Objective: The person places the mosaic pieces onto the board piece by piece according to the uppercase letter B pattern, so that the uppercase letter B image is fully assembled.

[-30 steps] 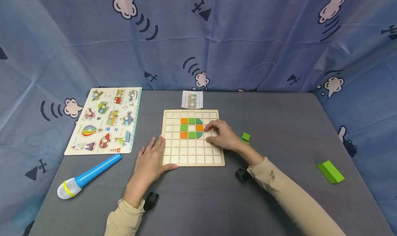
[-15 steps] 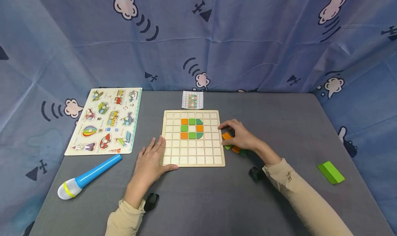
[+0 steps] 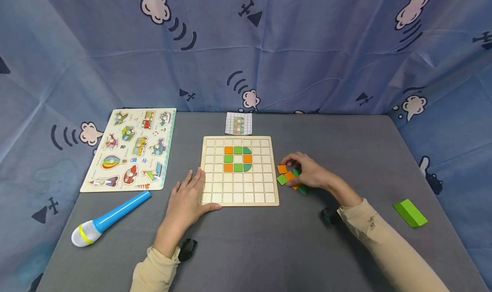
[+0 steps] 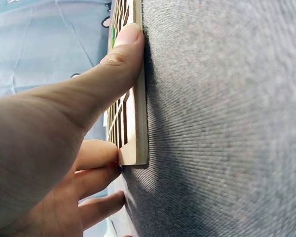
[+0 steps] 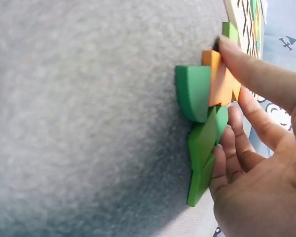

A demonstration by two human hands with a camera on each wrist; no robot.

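While the left hand [image 3: 185,197] rests spread at the gridded wooden board [image 3: 238,188], the right hand [image 3: 309,171], thumb and forefinger apart, arches over loose orange and green tiles [image 3: 282,169] beside it (sorting, I'd judge), a clean pinch seemingly called for

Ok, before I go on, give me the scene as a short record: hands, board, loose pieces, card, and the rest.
Left hand: at the near left corner of the board, thumb on its near edge
Right hand: at the loose pieces; grip unclear
Board: eight orange and green pieces set round one bare cell
Loose pieces: orange and green, right of the board, partly hidden
Card: beyond the far edge, coloured grid pattern
Far left: picture board, microphone nearer
Far right: green block
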